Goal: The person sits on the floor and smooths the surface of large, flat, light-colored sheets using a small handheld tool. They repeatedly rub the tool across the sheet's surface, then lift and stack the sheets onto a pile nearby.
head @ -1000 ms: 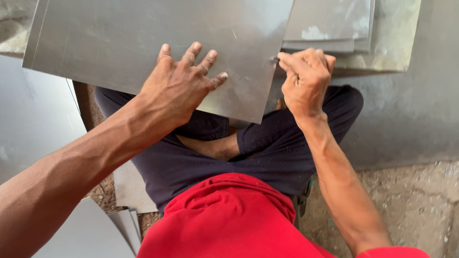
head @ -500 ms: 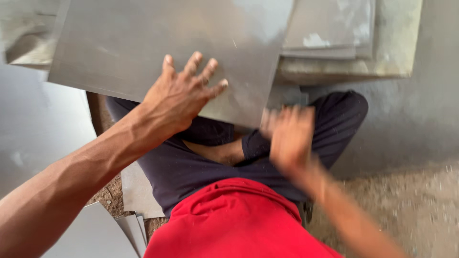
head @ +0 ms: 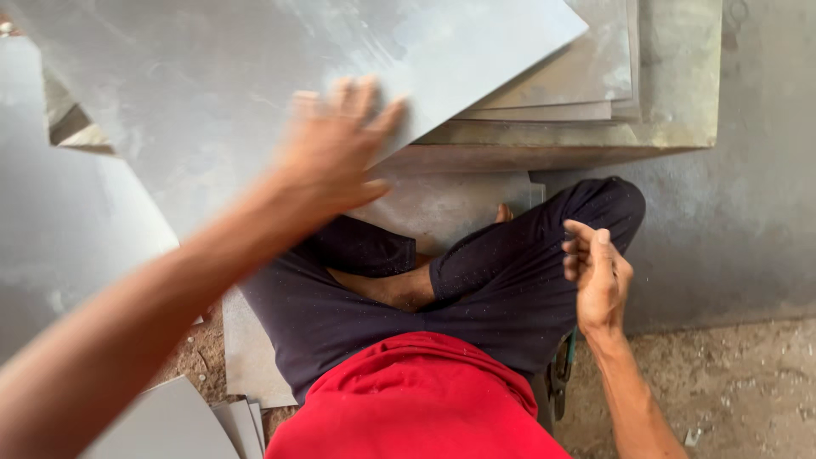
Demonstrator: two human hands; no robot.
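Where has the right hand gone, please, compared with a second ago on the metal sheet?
Yes: the right hand has left the metal sheet and dropped back over the right knee.

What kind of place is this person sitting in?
Probably a small sheet-metal workshop, worked at floor level. The left hand presses flat on a large grey metal sheet, more sheets are stacked on a slab, and the concrete floor is dusty with scraps. The right hand is loosely curled and appears empty.
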